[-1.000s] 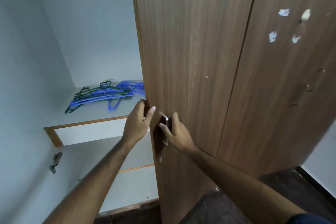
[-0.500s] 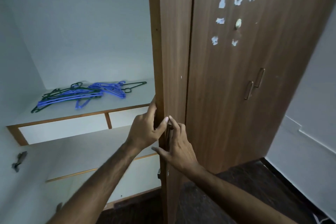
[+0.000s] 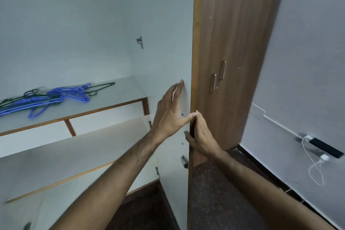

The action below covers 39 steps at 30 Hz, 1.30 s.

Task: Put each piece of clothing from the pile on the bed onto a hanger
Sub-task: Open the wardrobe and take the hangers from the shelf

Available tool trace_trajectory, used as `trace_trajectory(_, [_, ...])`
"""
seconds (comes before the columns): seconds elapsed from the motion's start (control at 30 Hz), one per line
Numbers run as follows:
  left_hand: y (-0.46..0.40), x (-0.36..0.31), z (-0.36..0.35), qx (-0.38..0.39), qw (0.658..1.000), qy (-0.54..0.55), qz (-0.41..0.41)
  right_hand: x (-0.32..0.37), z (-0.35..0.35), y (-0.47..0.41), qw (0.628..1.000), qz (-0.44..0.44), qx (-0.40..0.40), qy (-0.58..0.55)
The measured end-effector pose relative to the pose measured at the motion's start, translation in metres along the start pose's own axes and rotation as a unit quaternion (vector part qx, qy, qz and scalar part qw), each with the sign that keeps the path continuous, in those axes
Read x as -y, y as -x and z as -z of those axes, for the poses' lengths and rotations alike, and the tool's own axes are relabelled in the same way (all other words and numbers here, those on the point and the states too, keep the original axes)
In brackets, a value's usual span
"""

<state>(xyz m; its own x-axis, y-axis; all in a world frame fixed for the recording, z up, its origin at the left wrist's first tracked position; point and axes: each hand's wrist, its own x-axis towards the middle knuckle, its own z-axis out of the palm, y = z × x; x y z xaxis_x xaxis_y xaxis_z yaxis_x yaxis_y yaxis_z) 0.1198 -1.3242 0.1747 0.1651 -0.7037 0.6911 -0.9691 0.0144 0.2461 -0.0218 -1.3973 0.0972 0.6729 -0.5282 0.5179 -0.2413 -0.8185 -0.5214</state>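
The wardrobe door (image 3: 162, 43) is pushed by the left hand (image 3: 168, 115), fingers straight and flat; its edge is gripped by the right hand (image 3: 200, 136). Fingers could be pinched (hinge side). Hangers (image 3: 46, 99) lie at nine o'clock.

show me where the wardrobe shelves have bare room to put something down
Upper shelf: bare at the right, between the hangers and the side wall. Lower shelf: bare along its whole visible length. The upper shelf's left part is crowded with hangers.

both arms extended. left hand (image 3: 169, 115) flat, fingers (image 3: 178, 87) straight, thumb out. right hand (image 3: 202, 136) fingers curled in a grip.
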Motion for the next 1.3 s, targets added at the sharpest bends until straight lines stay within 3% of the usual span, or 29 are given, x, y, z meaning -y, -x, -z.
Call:
trace_trajectory(0.1, [-0.023,-0.02,-0.025,0.013,1.0,0.02,-0.001,-0.026,0.029,-0.005,0.999,-0.039,0.02,-0.002])
trace_trajectory(0.27, [-0.03,-0.026,-0.05,0.008,1.0,0.018,0.007,-0.033,0.047,-0.006,0.998,0.007,0.033,0.043])
trace_trajectory(0.33, [-0.025,-0.022,-0.05,0.008,0.999,0.033,-0.001,-0.03,0.038,-0.002,0.996,0.024,-0.003,0.09])
trace_trajectory(0.43, [-0.015,-0.006,-0.036,0.032,0.998,0.054,-0.028,-0.02,0.027,0.01,0.976,0.081,-0.125,0.156])
trace_trajectory(0.5, [0.003,0.019,-0.022,0.062,0.997,0.032,-0.044,-0.006,0.014,0.016,0.956,0.151,-0.143,0.208])
trace_trajectory(0.63, [0.056,0.086,0.0,0.106,0.993,-0.041,0.002,0.026,-0.038,0.013,0.937,0.241,-0.04,0.251])
trace_trajectory(0.77, [0.099,0.158,0.036,0.102,0.986,-0.072,0.112,0.057,-0.103,-0.023,0.957,0.23,0.019,0.178])
trace_trajectory(0.9, [0.134,0.238,0.083,0.074,0.977,-0.117,0.163,0.089,-0.172,-0.071,0.962,0.222,0.082,0.134])
trace_trajectory(1.3, [0.18,0.477,0.226,0.069,0.946,-0.192,0.25,0.198,-0.373,-0.244,0.961,0.202,0.16,0.101])
